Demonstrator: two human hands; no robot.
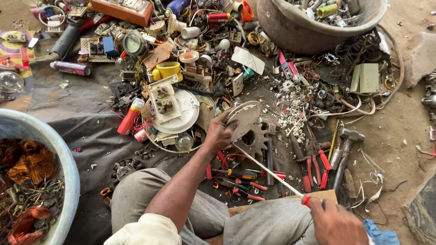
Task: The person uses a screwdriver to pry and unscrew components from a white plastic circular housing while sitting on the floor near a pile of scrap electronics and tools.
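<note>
My left hand (219, 132) grips a round grey metal disc (245, 119) by its left edge, holding it tilted over a rusty toothed gear (256, 141). My right hand (335, 222), at the bottom right, holds a long thin screwdriver (268, 170) by its red handle. The shaft runs up and left, with its tip at the lower edge of the disc next to my left hand. My knees in grey trousers (268, 224) fill the bottom of the view.
A dark mat (86, 118) carries a heap of scrap: switches, bulbs, a white round fitting (186, 111), a red tube (129, 117), pliers (313, 165) and a hammer (346, 145). A blue tub (54, 145) of copper coils stands left. A grey basin (295, 31) sits at the top right.
</note>
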